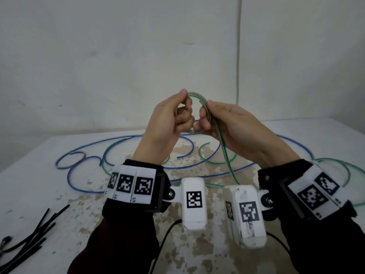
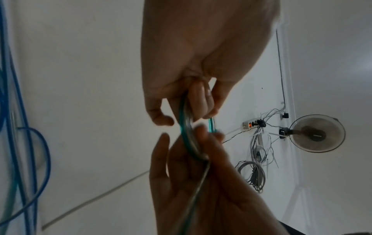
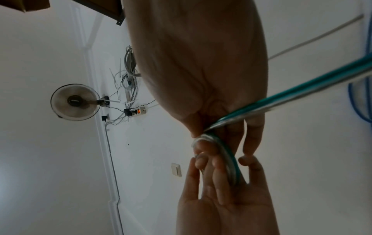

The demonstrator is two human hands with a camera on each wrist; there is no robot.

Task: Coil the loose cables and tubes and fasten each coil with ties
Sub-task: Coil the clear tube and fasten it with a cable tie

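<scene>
Mid-coil: green tube up in both hands

Now the green tube (image 1: 199, 99) is a small coil held above the worktop (image 1: 29, 175), its loose tail dropping past the right wrist to the surface. Left hand (image 1: 169, 119) pinches the coil's top w/ thumb, fingers curled thru the loop; right hand (image 1: 227, 123) grips the other side, thumb on the strands. Tube looks light, springy, smooth, so prob. wants to unwind; best held where the turns cross, both sides pinched. Blue tube (image 1: 83, 180) lies loose on the worktop behind. Black ties (image 1: 35, 232) wait near left, untouched.
</scene>
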